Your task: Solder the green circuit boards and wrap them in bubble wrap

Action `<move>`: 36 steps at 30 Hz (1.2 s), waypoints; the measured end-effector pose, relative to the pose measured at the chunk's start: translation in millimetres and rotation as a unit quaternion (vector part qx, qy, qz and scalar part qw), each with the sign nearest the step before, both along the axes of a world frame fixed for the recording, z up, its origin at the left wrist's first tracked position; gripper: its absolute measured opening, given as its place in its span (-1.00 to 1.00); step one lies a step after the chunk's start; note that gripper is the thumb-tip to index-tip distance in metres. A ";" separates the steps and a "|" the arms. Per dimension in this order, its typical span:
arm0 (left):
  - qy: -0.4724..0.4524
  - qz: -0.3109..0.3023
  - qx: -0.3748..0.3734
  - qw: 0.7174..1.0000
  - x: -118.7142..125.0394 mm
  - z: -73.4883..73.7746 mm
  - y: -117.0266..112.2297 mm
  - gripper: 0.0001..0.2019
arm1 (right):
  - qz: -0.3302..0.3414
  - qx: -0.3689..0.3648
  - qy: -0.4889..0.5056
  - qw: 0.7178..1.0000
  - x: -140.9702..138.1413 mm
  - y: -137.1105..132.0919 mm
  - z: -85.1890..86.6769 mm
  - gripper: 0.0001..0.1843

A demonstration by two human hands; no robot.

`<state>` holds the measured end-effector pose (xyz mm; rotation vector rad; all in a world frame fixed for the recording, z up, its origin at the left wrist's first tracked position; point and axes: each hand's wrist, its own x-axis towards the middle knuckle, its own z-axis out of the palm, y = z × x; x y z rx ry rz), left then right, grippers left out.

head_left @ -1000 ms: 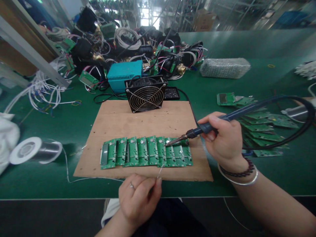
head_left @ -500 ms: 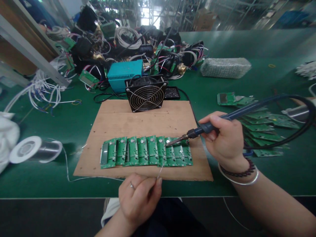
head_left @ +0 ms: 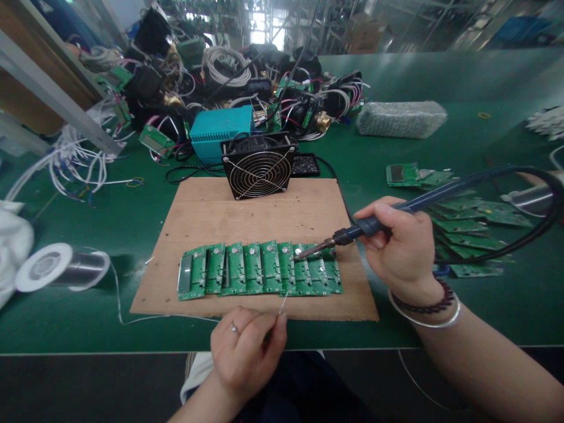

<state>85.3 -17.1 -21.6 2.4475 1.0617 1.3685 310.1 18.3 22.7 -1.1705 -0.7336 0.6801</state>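
A: hands?
B: right hand [head_left: 394,249] wrapped round the soldering iron [head_left: 346,236], left hand [head_left: 247,352] pinching solder wire [head_left: 284,304].
A: risk?
B: boards [head_left: 252,269] overlap on the cardboard's [head_left: 233,217] near half, one nudge could shift several imo

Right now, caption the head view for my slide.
Right hand holds a soldering iron over overlapping green circuit boards on cardboard; left hand pinches solder wire.
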 end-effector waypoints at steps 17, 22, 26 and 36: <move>0.018 -0.032 0.058 0.998 40.4 9.1 9.2 -0.81 | -0.035 -0.014 0.021 0.999 28.2 20.7 -13.7 -0.78; 0.015 -0.014 0.034 0.999 38.9 4.7 11.6 -0.80 | -0.053 -0.043 0.068 0.995 24.2 20.6 -8.7 -0.81; 0.023 -0.026 0.030 0.999 39.6 7.6 13.3 -0.81 | -0.051 -0.057 0.070 0.995 21.5 19.2 -7.0 -0.83; 0.029 0.009 0.035 0.999 40.3 7.9 14.8 -0.82 | -0.049 -0.050 0.050 0.996 18.5 18.4 -7.4 -0.84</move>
